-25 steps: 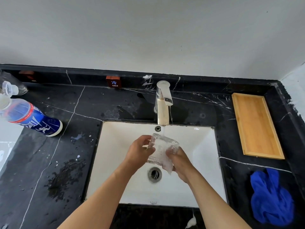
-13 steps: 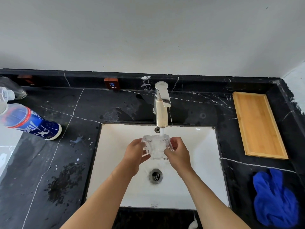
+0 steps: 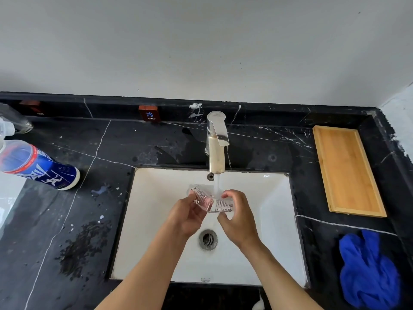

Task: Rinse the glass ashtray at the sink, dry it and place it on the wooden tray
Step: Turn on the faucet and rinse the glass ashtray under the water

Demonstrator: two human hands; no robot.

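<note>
Both hands, left hand [image 3: 187,217] and right hand [image 3: 239,217], pinch the ashtray [image 3: 211,201] under the tap [image 3: 216,142] so water rinses it.

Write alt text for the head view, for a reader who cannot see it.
Both hands, left hand and right hand, hold a clear ribbed glass ashtray under the running chrome faucet over a white sink. An empty wooden tray and crumpled blue cloth lie to the right.

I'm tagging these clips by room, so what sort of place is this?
Probably a bathroom or washroom vanity: a white basin sunk into a black marble counter, a chrome faucet running, and a "COLD" tag on the backsplash.
</note>
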